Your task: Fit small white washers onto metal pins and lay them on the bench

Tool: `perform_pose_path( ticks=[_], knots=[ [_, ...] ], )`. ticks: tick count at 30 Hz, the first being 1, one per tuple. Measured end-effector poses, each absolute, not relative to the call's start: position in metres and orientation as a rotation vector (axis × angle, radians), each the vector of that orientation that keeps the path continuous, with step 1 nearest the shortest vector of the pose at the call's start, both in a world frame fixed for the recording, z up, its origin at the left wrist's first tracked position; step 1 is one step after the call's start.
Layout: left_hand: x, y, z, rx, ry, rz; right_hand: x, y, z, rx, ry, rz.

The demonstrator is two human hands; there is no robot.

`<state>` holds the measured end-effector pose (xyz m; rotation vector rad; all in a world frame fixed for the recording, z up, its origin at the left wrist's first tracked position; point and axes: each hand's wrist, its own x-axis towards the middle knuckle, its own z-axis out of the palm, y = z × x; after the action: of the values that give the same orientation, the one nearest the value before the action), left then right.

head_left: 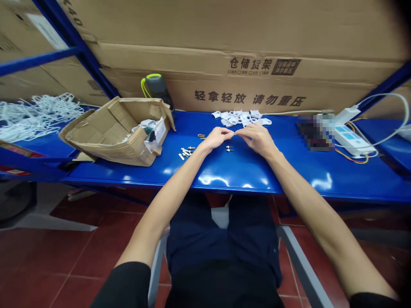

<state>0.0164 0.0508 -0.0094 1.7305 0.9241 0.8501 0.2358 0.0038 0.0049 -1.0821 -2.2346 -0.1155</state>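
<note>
At mid-tabletop (pixel 224 171), left hand (pixel 215 139) and right hand (pixel 258 139) meeting fingertip to fingertip over the blue surface; both grips pressed together, pinching a small part (pixel 235 133) too tiny to identify; judged light, rigid, prone to slipping, best taken at its ends between thumb and forefinger. Just below the hands, two metal pins (pixel 229 148); to the left, more loose pins (pixel 186 151); behind, white plastic pieces (pixel 241 118) heaped near the cardboard wall; torn carton (pixel 112 132) far left; power strip (pixel 351 139) right.
</note>
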Motion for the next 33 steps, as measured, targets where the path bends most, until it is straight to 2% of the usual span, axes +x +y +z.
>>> perform_pose_path(
  ticks=[4,14,23,28,33],
  knots=[
    [0.017,0.052,-0.011,1.720,0.932,0.880,0.234,0.004,0.005,-1.097,-2.224,-0.225],
    [0.019,0.056,-0.017,1.701,0.950,0.914,0.231,0.001,0.009,-1.109,-2.234,-0.196],
    [0.021,0.053,-0.014,1.655,0.926,0.930,0.221,0.001,0.004,-1.115,-2.245,-0.336],
    [0.019,0.050,-0.011,1.670,0.909,0.986,0.224,0.004,-0.003,-1.068,-2.182,-0.137],
    [0.019,0.050,-0.009,1.780,0.894,1.153,0.230,0.003,-0.005,-1.169,-1.862,0.152]
  ],
)
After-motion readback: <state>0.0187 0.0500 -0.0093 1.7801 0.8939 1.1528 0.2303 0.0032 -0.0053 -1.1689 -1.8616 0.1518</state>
